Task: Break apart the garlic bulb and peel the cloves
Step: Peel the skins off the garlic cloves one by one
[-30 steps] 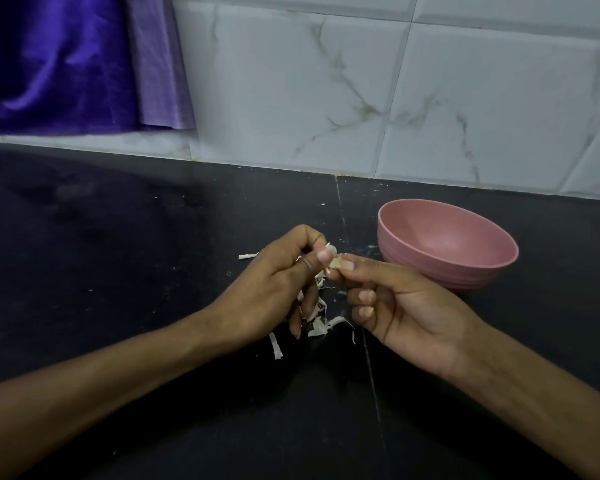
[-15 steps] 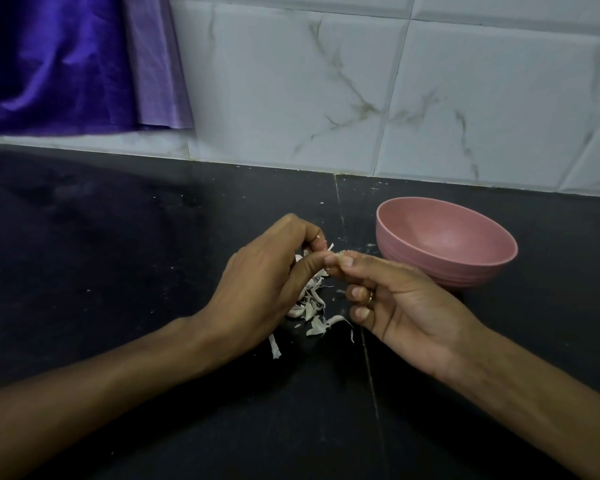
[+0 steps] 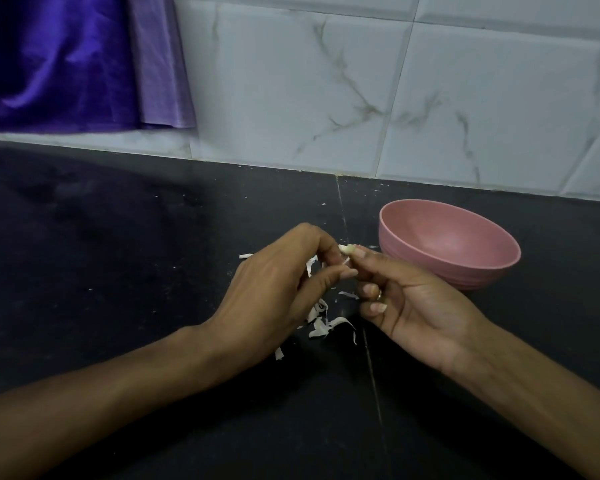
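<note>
left hand (image 3: 278, 289): curled, fingertips picking at the clove; a slip could tear off only part of the skin.
clove (image 3: 347, 249): pinched between both hands above the desk (image 3: 118, 271); small, may drop into the peels (image 3: 321, 323).
right hand (image 3: 406, 299): pinching the clove.
bowl (image 3: 447, 268): close by, easily nudged.
</note>
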Demonstrator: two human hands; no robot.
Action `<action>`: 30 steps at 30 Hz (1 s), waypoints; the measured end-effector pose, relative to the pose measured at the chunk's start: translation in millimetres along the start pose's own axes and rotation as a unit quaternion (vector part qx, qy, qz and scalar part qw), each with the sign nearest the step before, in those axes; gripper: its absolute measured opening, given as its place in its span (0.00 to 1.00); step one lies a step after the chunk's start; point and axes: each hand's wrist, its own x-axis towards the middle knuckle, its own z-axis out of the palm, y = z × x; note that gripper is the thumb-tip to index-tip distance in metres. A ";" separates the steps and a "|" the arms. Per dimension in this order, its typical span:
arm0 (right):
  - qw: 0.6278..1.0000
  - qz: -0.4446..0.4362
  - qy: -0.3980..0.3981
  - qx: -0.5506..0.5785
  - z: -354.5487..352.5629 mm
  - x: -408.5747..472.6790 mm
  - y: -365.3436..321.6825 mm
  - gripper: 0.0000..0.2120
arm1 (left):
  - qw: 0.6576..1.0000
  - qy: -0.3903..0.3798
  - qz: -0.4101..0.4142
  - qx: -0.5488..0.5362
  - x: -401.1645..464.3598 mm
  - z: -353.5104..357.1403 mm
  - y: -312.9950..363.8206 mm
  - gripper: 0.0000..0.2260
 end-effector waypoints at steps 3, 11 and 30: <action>1.000 -0.007 0.007 -0.008 -0.8 0.4 -0.7 0.09 | 0.998 0.017 -0.053 -0.034 1.6 -0.9 -3.5 0.07; 0.999 -0.024 -0.003 -0.048 -1.1 -0.4 -1.1 0.06 | 0.994 0.013 -0.094 -0.056 5.7 -1.7 -6.2 0.11; 0.991 -0.075 -0.022 -0.111 -4.8 -1.6 1.7 0.11 | 0.998 0.017 -0.053 -0.038 4.9 -4.0 -3.7 0.07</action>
